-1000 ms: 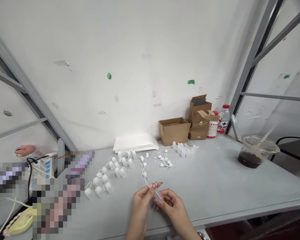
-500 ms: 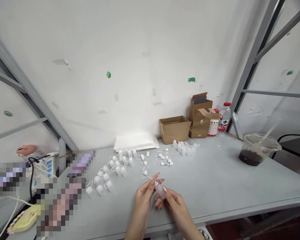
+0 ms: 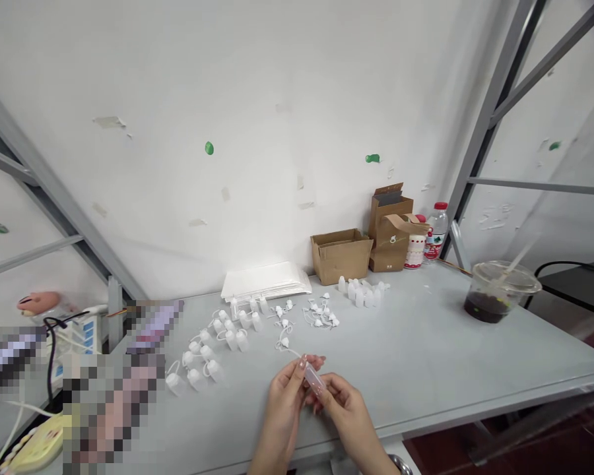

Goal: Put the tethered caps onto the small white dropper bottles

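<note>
Both hands are closed on one small translucent plastic bottle [image 3: 315,380], tilted in front of me. My left hand [image 3: 286,390] pinches it at the neck end. My right hand [image 3: 345,404] grips the lower end of its body. A thin white strap runs from the neck end to a white cap [image 3: 284,343] just beyond my left fingers. Several capped bottles with looped straps [image 3: 230,340] stand in rows to the left. Loose white caps with straps [image 3: 321,313] lie beyond my hands, and a cluster of uncapped-looking bottles [image 3: 363,295] stands farther back.
A stack of white sheets [image 3: 264,280] lies against the wall beside an open cardboard box [image 3: 341,260]. Behind it stand a brown paper bag [image 3: 391,237] and a red-capped bottle [image 3: 434,234]. A lidded cup of dark drink [image 3: 497,297] is at right; a power strip [image 3: 86,336] and cables are at left.
My right fingers have shifted slightly along the bottle, and more of its body shows now. The whole view has moved slightly, sliding the scene to the left.
</note>
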The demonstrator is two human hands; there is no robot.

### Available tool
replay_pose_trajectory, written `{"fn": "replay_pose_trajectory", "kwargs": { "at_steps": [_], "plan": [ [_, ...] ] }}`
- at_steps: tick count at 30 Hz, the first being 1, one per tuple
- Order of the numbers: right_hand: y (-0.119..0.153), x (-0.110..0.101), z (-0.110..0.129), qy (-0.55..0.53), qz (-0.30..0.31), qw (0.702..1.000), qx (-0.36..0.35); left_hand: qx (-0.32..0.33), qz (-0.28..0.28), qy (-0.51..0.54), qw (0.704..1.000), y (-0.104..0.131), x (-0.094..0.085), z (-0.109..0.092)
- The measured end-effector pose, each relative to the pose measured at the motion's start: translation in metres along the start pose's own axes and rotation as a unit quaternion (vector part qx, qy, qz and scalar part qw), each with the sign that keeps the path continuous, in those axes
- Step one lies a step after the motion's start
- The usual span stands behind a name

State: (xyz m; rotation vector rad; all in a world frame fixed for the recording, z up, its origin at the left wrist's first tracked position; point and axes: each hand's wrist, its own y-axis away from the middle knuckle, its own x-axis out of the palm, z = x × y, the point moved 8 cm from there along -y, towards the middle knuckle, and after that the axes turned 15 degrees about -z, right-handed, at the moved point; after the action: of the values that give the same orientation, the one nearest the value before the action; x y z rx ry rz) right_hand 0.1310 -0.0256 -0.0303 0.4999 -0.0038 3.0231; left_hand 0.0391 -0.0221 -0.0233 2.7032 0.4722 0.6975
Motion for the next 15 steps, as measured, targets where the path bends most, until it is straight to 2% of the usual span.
{"fn": "replay_pose_trajectory", "kwargs": {
  "at_steps": [5,10,12,15],
  "plan": [
    [0.0,-0.004,0.003,-0.006,-0.013,1.0,-0.016,0.011,0.017,0.023,1.0,0.008,0.008,-0.001],
    [-0.002,-0.001,0.002,-0.018,0.015,1.0,-0.019,-0.01,0.026,0.037,0.999,0.008,0.012,0.003],
    [-0.003,0.002,0.001,-0.029,0.036,0.999,-0.011,-0.035,0.032,0.048,0.998,0.006,0.011,0.006],
    [-0.004,0.005,-0.002,-0.023,0.043,0.999,0.0,-0.048,0.012,0.039,0.998,0.001,0.002,0.006]
  ]
}}
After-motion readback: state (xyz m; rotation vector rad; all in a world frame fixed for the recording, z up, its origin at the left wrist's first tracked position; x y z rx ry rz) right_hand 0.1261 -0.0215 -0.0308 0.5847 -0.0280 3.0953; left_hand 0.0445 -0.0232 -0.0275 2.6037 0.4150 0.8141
